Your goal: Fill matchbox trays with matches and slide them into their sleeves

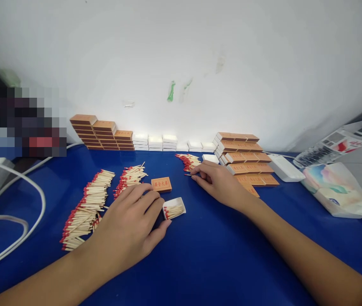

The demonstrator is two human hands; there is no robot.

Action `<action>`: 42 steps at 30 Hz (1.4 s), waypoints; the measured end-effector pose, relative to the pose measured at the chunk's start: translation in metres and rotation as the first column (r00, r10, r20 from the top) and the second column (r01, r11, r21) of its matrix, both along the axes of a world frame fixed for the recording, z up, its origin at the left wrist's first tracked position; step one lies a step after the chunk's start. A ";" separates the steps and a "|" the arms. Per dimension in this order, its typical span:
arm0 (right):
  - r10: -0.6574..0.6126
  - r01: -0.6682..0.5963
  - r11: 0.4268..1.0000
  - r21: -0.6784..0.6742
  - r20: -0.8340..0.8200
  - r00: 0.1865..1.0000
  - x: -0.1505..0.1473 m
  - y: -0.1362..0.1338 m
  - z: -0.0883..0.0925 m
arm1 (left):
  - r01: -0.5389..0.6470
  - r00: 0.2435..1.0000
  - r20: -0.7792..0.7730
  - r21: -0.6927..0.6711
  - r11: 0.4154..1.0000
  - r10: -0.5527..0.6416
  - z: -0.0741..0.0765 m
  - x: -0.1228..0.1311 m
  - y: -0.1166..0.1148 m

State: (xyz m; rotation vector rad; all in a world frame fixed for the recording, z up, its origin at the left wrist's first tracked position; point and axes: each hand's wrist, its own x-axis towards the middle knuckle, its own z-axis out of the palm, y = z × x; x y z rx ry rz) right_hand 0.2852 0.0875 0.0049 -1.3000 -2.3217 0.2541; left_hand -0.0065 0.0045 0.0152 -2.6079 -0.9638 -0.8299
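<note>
My left hand [133,221] rests beside a small white tray [174,208] partly filled with red-tipped matches, its thumb and fingers apart around the tray's left side. Just behind the tray lies an orange matchbox cover [161,184]. My right hand [211,180] has thumb and forefinger pinched on a single match at the near edge of a small match pile [188,161]. A white box [210,159] sits behind that hand. Left of my left hand are a long row of matches [87,208] and another pile [130,178], partly hidden by the hand.
Stacked orange matchboxes stand against the wall at left [100,134] and right [244,157], with white trays [155,142] between them. At right are a white device [286,168], a tissue pack [338,189] and a plastic bottle [340,142]. White cables [42,199] curve at left.
</note>
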 end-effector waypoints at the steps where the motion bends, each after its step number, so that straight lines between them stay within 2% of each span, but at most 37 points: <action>1: -0.006 0.006 1.000 0.007 0.003 1.000 0.000 0.000 0.000 | 0.001 1.000 -0.006 -0.001 1.000 -0.001 0.000 0.000 0.000; 7: -0.016 0.014 0.999 0.028 0.043 0.999 -0.001 -0.001 0.001 | -0.008 1.000 -0.013 0.001 1.000 0.008 -0.001 -0.001 -0.001; 18: 0.035 -0.034 0.999 -0.041 0.037 0.999 -0.002 -0.006 0.008 | 0.002 1.000 -0.023 0.001 1.000 -0.002 0.001 -0.001 0.000; 23: 0.141 -0.141 0.990 0.003 0.023 0.990 -0.019 -0.030 0.018 | -0.006 1.000 -0.019 -0.012 1.000 0.006 0.001 -0.001 0.001; 28: 0.241 -0.259 0.964 0.068 0.198 0.950 -0.048 -0.065 0.022 | -0.008 1.000 -0.027 -0.032 0.999 0.007 0.000 -0.001 0.000; 31: 0.280 -0.297 0.952 0.070 0.191 0.941 -0.050 -0.068 0.022 | -0.008 1.000 -0.026 -0.034 0.999 0.007 0.000 0.000 0.000; 33: 0.242 -0.255 0.963 0.091 0.133 0.961 -0.041 -0.061 0.024 | -0.006 1.000 -0.024 -0.029 1.000 0.005 0.000 0.000 0.000; 36: 0.098 -0.107 0.987 0.123 0.082 0.992 -0.022 -0.041 0.028 | -0.004 1.000 -0.025 -0.020 1.000 0.003 -0.001 -0.001 0.000; 39: 0.002 -0.007 0.997 0.073 0.068 0.998 -0.008 -0.025 0.030 | -0.001 1.000 -0.027 -0.017 1.000 0.000 -0.001 -0.001 0.000; 42: -0.040 0.040 0.999 -0.005 0.052 0.998 -0.008 -0.020 0.026 | -0.007 1.000 -0.030 -0.007 1.000 0.007 0.000 -0.001 -0.001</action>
